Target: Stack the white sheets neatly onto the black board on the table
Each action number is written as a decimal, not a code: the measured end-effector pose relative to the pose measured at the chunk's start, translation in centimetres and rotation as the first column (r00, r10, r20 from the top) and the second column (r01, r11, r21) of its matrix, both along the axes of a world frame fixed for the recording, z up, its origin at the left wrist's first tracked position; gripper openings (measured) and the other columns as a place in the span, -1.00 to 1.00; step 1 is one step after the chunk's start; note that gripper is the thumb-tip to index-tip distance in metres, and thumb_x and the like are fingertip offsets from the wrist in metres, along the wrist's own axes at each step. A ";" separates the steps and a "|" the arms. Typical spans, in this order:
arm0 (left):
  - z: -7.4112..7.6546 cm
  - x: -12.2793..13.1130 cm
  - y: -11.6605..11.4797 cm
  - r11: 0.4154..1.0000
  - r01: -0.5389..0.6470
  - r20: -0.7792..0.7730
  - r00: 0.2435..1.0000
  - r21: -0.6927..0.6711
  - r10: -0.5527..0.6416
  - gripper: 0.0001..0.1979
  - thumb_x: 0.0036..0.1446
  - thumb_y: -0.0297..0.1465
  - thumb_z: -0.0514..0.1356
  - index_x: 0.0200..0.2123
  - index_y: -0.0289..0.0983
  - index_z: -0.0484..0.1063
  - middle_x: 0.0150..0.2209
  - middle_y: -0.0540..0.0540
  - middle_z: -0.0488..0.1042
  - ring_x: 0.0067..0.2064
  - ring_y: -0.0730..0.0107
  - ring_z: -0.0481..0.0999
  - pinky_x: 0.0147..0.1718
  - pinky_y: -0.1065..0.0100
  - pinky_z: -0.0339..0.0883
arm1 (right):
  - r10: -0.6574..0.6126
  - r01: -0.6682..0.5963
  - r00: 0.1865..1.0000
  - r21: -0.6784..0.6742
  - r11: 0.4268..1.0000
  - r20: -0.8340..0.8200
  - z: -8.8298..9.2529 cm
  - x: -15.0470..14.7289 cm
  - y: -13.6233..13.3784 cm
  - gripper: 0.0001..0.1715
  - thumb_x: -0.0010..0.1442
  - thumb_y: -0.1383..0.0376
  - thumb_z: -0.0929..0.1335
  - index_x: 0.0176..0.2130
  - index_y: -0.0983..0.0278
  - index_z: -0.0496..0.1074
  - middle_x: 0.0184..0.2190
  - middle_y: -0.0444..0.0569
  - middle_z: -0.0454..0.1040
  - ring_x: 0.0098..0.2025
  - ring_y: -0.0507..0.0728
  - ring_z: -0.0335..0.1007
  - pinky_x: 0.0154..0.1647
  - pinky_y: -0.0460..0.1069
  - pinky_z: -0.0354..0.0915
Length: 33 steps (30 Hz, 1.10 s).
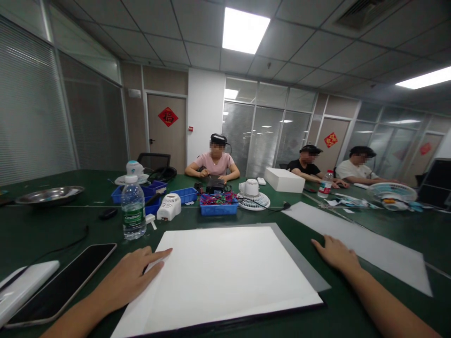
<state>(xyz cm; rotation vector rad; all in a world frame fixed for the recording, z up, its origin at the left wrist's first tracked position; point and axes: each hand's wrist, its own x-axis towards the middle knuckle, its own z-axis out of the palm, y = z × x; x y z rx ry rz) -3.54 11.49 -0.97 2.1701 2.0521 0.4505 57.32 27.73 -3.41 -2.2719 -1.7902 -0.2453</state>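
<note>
A large white sheet (225,277) lies flat in front of me, with a dark edge under its near side and a grey sheet (303,263) showing beyond its right side. My left hand (136,272) rests on the white sheet's left edge, index finger and thumb spread, holding nothing. To the right, my right hand (336,253) lies on the green table between the grey sheet and a long pale sheet (373,249). Its thumb is apart from the other fingers, and nothing is in it.
A water bottle (134,209) stands behind my left hand, with a black phone (66,284) nearer left. Beyond the sheet are a blue bin of wires (218,208), white fan parts (251,195) and a white box (284,180). Three people sit across the green table (95,232).
</note>
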 end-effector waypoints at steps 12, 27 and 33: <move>-2.2 -0.3 0.3 0.998 0.048 -0.054 0.997 0.030 -0.047 -0.45 0.22 0.06 0.03 0.26 0.18 0.25 0.41 -0.09 0.13 0.39 -0.12 0.09 0.27 -0.19 -0.02 | 0.049 -0.044 0.993 -0.045 0.998 0.112 -1.0 -1.0 0.3 -0.26 0.33 -0.11 0.11 0.23 0.28 0.32 0.21 0.31 0.25 0.16 0.39 0.32 0.02 0.22 0.29; -1.5 -0.6 0.4 0.995 -0.057 0.028 0.998 0.079 0.055 -0.52 0.20 -0.18 0.08 0.17 -0.07 0.44 0.37 -0.11 0.21 0.34 -0.06 0.24 0.29 -0.10 0.10 | 0.229 -0.252 0.936 0.054 0.966 0.266 3.9 -10.4 -5.6 -0.65 0.37 0.21 0.12 -0.22 0.30 0.38 -0.36 0.14 0.54 -0.34 0.27 0.52 -0.36 0.04 0.25; -1.5 -0.7 0.5 0.995 -0.026 0.047 0.999 0.096 0.022 -0.49 0.22 -0.27 0.05 0.24 -0.11 0.36 0.34 -0.11 0.25 0.37 0.06 0.15 0.34 -0.13 -0.07 | 0.654 -0.686 0.695 0.002 0.728 0.299 3.2 -17.0 -11.1 -0.78 0.32 0.26 0.19 -0.27 0.24 0.38 -0.41 -0.03 0.51 -0.38 0.13 0.45 -0.35 -0.02 0.18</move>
